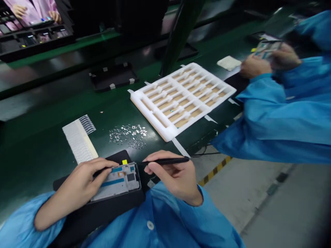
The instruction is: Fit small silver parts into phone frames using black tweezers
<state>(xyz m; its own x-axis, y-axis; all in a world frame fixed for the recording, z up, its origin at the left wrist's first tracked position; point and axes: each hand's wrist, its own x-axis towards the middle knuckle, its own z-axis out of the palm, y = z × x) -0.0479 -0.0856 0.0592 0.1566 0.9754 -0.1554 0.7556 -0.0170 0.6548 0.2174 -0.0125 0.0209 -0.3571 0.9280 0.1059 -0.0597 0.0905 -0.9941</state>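
Note:
An opened phone frame (121,179) with blue strips lies on a black mat (113,203) at the near edge of the green bench. My left hand (80,186) rests on its left side, fingers stretched flat over it. My right hand (173,175) pinches a thin black stylus-like tool (165,161) that points left toward the frame's top right corner. Just beyond the frame lies a scatter of several tiny silver parts (128,135).
A white foam tray (181,98) with slotted rows sits mid-bench. A white strip sheet with barcode lines (79,137) lies left. A black tray (112,76) stands farther back. A co-worker in blue sleeves (279,113) handles a device at right.

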